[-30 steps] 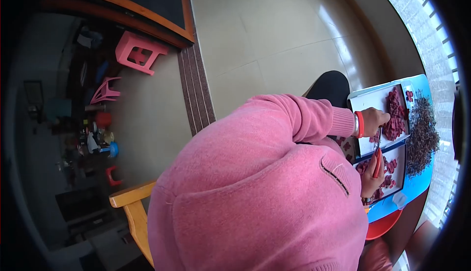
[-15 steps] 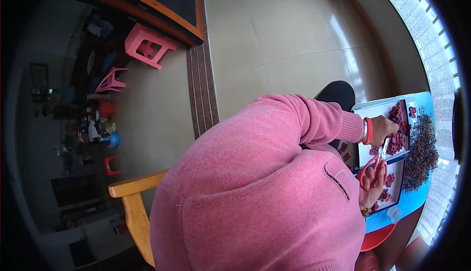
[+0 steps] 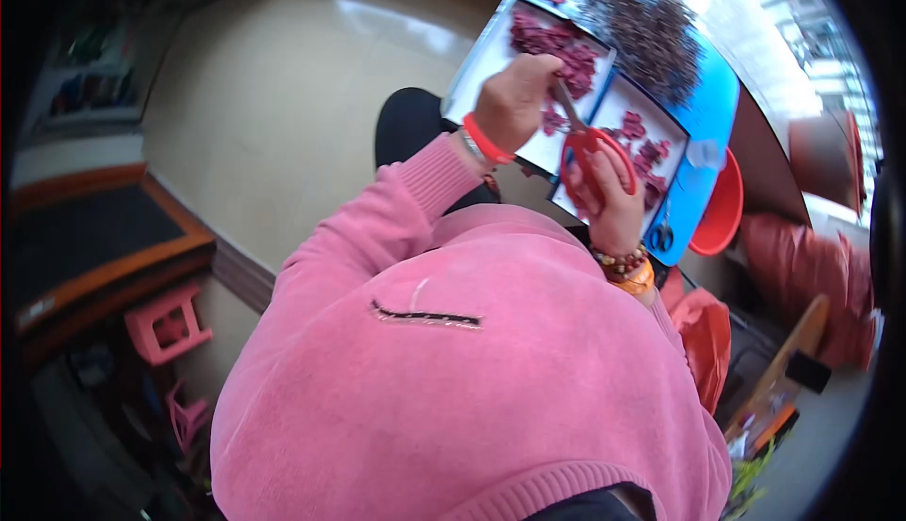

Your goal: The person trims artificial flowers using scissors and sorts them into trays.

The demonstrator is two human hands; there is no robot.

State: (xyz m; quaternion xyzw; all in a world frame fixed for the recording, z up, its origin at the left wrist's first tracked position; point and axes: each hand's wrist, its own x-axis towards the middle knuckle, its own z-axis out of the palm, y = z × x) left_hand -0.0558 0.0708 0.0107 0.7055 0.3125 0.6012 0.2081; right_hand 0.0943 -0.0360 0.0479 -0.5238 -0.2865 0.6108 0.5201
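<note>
My right hand [image 3: 615, 202] is closed round the handles of the red scissors [image 3: 604, 174], whose blades point up and left. My left hand [image 3: 517, 101], with a red band at its wrist, is pinched just beside the blade tips; what its fingers hold is too small to make out. Below the left hand lies a white tray [image 3: 469, 73] with a heap of dark pink flower-like pieces [image 3: 557, 47]. Under the right hand, a second tray [image 3: 668, 126] holds more loose pink pieces [image 3: 651, 156].
A blue table [image 3: 722, 77] bears the trays, a pile of dry brown stems [image 3: 651, 35], a clear cup [image 3: 703, 153] and dark-handled scissors [image 3: 662, 236]. Beside it are a red basin [image 3: 722, 205] and reddish bags [image 3: 807, 271]. A pink stool [image 3: 168, 325] stands at the far left.
The view has swung round, so the table now appears at the upper centre and right. The scissors, still in my right hand, show more clearly near my left fingers.
</note>
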